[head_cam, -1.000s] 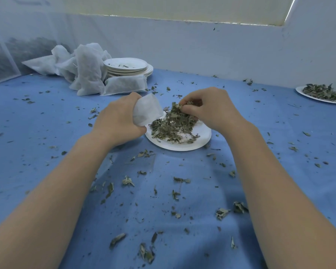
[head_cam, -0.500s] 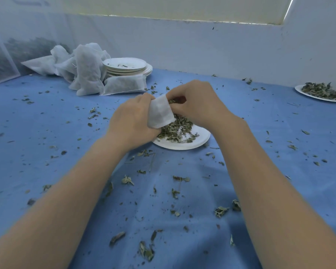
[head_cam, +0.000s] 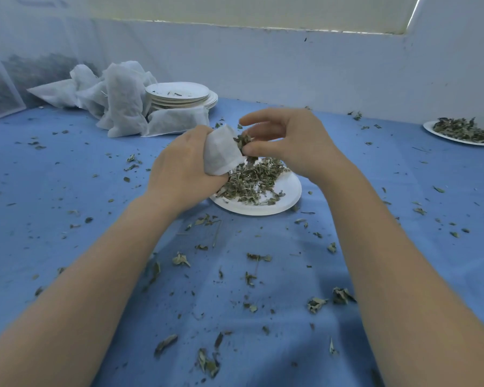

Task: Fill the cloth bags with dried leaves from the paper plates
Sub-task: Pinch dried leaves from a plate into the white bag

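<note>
My left hand (head_cam: 183, 169) grips a small white cloth bag (head_cam: 220, 152) above the left rim of a white paper plate (head_cam: 287, 198). A heap of dried leaves (head_cam: 252, 181) lies on that plate. My right hand (head_cam: 294, 143) hovers just right of the bag's mouth, thumb and fingers pinching a tuft of dried leaves (head_cam: 243, 141) at the opening. Bits of leaf hang between the bag and the plate. The inside of the bag is hidden.
A stack of paper plates (head_cam: 179, 94) and several white cloth bags (head_cam: 123, 107) lie at the back left. Another paper plate with leaves (head_cam: 464, 132) sits at the far right. Loose leaf scraps (head_cam: 252, 277) litter the blue tablecloth (head_cam: 53, 191). A white wall runs behind.
My right hand lifted from the plate's heap with a pinch of leaves and came to the bag's mouth. My left hand raised the bag slightly and turned its opening toward the right hand.
</note>
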A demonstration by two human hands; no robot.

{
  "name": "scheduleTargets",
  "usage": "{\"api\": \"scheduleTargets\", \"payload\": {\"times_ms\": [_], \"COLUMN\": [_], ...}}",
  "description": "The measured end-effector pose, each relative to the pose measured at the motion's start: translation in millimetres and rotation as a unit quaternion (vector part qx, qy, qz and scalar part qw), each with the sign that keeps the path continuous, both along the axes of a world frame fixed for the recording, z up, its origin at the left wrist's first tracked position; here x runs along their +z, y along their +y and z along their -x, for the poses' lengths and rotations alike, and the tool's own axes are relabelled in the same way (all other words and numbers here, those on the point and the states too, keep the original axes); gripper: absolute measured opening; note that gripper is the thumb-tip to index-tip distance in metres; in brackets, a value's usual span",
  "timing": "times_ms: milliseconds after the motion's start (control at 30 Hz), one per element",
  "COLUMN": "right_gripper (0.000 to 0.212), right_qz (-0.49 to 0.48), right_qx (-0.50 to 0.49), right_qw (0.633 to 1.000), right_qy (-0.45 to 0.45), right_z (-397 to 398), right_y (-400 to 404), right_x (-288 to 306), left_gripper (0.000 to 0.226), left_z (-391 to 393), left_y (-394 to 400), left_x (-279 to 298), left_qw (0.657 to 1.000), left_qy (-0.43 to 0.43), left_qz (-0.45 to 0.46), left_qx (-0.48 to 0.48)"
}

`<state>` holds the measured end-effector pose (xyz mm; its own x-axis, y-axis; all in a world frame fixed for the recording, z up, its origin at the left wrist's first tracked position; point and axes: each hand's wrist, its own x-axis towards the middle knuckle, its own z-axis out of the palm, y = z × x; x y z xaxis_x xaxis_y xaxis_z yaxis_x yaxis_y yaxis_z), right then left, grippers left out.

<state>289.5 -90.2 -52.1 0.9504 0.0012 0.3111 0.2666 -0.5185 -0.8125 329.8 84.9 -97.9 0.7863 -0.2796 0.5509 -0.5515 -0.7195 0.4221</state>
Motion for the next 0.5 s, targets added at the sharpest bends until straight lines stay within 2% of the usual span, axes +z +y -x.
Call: {"api": "scheduleTargets", "payload": {"times_ms": [100,167,233,300,367,500], "right_gripper": [0.042,0.046,0.041,0.028,0.017,0.014], "right_qz": [0.002,-0.050,-0.129,-0.167,-0.148,-0.094], "right_qx": [-0.004,0.015,0.044,0.042,0.015,0.002], "right_qw": [0.999,0.992,0.980,0.978,0.985,0.995], "right_qy": [0.052,0.113,0.143,0.121,0.081,0.024], "right_z": [-2.0,-3.2,-3.5,-4.4,-7.0,-4.8], "right_y": [0.9,1.5,3.1,3.3,2.1,3.5], "right_x": [-4.3,-7.4,-10.1,-10.8,-10.7,-7.0], "left_gripper": [0.049,0.049,0.050,0.051,0.052,0.051], "left_z": [0.4,0.4,0.1,-0.4,-1.0,-1.2], "left_y": [0.3,0.2,0.5,0.9,1.6,1.6], "left_x": [0.3,-0.1,-0.5,-0.9,-1.1,-1.2], "left_qw": [1.000,1.000,1.000,1.000,1.000,0.999], "left_qy": [0.001,0.002,0.002,-0.002,-0.009,-0.017], "left_qz": [0.009,0.012,0.008,-0.005,-0.019,-0.040], "left_qx": [0.002,0.001,0.000,0.001,0.005,0.006]}}
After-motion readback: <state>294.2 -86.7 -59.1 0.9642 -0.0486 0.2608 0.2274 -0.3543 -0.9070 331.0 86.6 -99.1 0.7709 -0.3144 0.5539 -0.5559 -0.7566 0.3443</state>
